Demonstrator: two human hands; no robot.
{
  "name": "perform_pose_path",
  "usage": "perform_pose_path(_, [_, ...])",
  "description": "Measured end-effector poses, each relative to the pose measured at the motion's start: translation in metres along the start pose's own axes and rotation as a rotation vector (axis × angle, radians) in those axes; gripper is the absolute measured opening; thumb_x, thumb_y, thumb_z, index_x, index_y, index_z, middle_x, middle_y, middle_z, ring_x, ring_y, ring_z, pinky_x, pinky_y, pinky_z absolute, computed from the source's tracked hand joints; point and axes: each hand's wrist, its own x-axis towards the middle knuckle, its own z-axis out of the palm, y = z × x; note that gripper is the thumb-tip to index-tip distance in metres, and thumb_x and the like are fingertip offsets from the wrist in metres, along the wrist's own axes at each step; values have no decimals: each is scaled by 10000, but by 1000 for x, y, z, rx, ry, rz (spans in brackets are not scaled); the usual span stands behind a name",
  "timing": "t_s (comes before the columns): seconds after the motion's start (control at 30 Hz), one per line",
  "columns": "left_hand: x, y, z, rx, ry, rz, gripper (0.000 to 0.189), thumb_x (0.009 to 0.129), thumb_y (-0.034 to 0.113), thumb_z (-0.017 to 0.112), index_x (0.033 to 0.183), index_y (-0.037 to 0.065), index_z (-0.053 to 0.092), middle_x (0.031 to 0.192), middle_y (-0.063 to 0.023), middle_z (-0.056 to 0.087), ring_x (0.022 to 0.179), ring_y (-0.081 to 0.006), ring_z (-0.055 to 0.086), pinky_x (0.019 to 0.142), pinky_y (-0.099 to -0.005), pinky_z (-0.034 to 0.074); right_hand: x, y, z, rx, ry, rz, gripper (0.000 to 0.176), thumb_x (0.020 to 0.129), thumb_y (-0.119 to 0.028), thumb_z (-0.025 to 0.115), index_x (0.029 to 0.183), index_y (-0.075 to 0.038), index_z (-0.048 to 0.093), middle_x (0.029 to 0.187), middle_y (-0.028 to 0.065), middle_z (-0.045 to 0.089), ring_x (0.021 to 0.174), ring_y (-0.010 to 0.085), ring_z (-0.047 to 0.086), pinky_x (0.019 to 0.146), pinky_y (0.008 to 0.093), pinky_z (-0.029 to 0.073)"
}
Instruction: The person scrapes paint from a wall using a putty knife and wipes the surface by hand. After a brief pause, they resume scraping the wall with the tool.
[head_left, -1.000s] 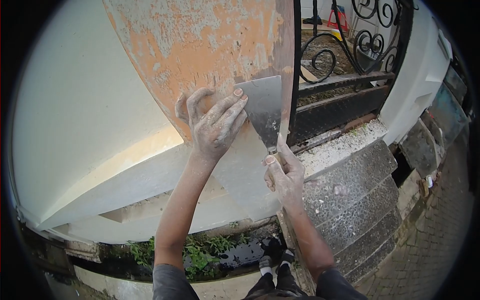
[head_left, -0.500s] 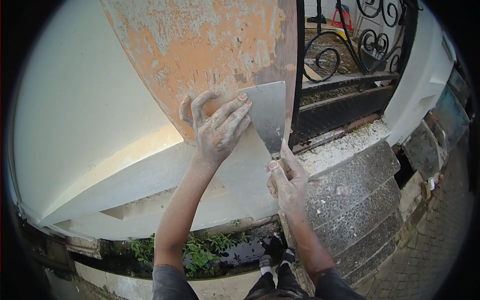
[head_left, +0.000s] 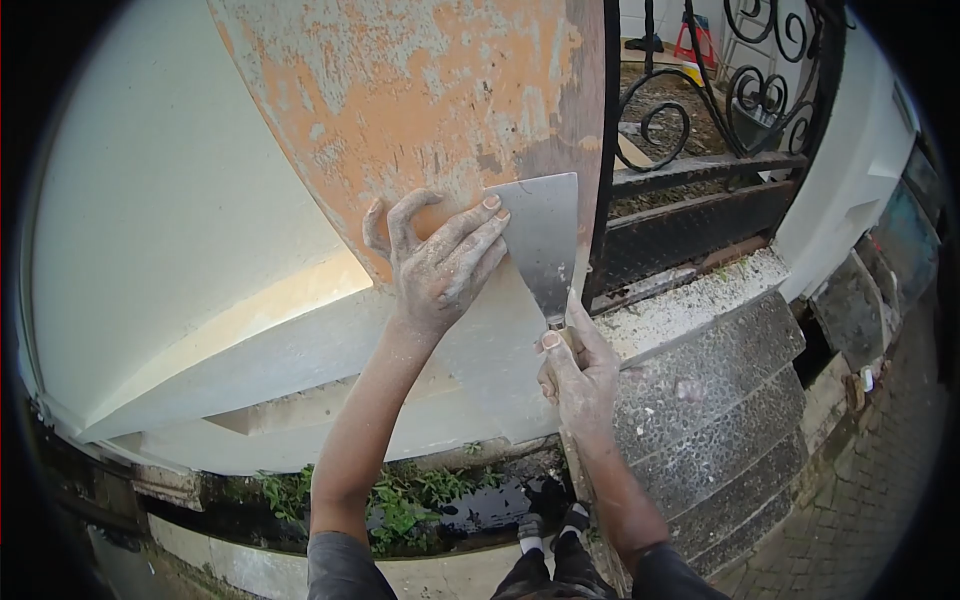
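A wide metal scraper (head_left: pixel 543 240) points blade-up against the lower part of a pillar (head_left: pixel 400 90) with patchy orange and grey paint. Dust covers my right hand (head_left: pixel 582 370), which is closed round the scraper's handle below the blade. My left hand (head_left: pixel 440 265), also dusty, is open beside the blade. Two of its fingertips touch the blade's left edge, and its other fingers are spread and bent against the pillar.
A black wrought-iron gate (head_left: pixel 700 205) stands right of the pillar. Below it are a speckled ledge (head_left: pixel 690 305) and a pebbled ramp (head_left: pixel 700 390). A ditch with green plants (head_left: pixel 410 505) and dark water runs below the white wall (head_left: pixel 180 220).
The view has shifted slightly, so the pillar and gate appear a little further right and lower. The scraper's blade sits slightly lower in view; both hands keep their hold.
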Motion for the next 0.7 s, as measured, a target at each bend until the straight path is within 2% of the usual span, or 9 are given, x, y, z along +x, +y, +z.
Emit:
perform_pose_path(0.07, [11, -2, -3, 18, 1, -31, 282, 642, 242, 763, 915, 224, 697, 1019, 104, 663, 1079, -216, 459, 1047, -491, 97, 8, -9, 5, -64, -26, -59, 491, 900, -58, 530, 1361, -27, 364, 742, 50, 554, 430, 28, 412, 366, 167, 344])
perform_pose_path(0.17, [-10, 7, 3, -10, -18, -30, 291, 645, 236, 762, 927, 207, 699, 1025, 98, 665, 1080, -221, 458, 1037, -474, 146, -5, 9, -3, -18, 5, 10, 494, 901, -61, 529, 1365, -36, 361, 749, 50, 554, 432, 30, 416, 363, 170, 342])
perform_pose_path(0.27, [6, 1, -1, 38, 22, -3, 296, 644, 222, 762, 933, 201, 698, 1027, 95, 665, 1080, -223, 459, 1032, -458, 170, 4, 3, 3, -18, -1, -30, 499, 902, -65, 528, 1368, -35, 354, 754, 50, 556, 428, 32, 418, 360, 172, 343])
perform_pose_path(0.4, [7, -1, 0, -19, 31, -27, 287, 652, 231, 753, 932, 208, 697, 1026, 101, 662, 1079, -218, 459, 1045, -478, 124, 4, -4, 6, -29, -11, -9, 498, 902, -61, 523, 1369, -36, 352, 761, 54, 557, 429, 36, 423, 358, 176, 344])
perform_pose_path(0.43, [-5, 6, 1, 8, -14, -13, 292, 646, 223, 758, 931, 192, 697, 1032, 86, 662, 1084, -228, 456, 1035, -459, 168, -4, 12, -1, -12, 0, 8, 497, 903, -60, 521, 1370, -37, 350, 763, 56, 558, 429, 37, 423, 358, 177, 345])
perform_pose_path(0.53, [-10, 8, 2, -15, -17, -20, 298, 642, 222, 761, 933, 205, 696, 1039, 90, 659, 1087, -237, 455, 1035, -460, 169, 0, 15, -3, -23, -4, -13, 497, 907, -57, 512, 1374, -38, 342, 766, 62, 557, 432, 39, 423, 361, 179, 349])
perform_pose_path(0.57, [-6, 4, 3, 23, -32, -24, 291, 653, 251, 753, 937, 242, 693, 1036, 113, 656, 1088, -238, 452, 1045, -485, 119, 1, 12, -2, -39, -6, -21, 498, 909, -57, 508, 1376, -38, 338, 766, 64, 557, 432, 39, 424, 363, 179, 351])
perform_pose_path(0.7, [-19, 11, 4, -19, -65, -35, 306, 644, 225, 762, 942, 226, 691, 1031, 102, 658, 1077, -234, 454, 1038, -478, 140, -6, 17, -5, -2, 9, 22, 503, 903, -51, 520, 1373, -33, 342, 756, 51, 560, 447, 32, 422, 378, 179, 354])
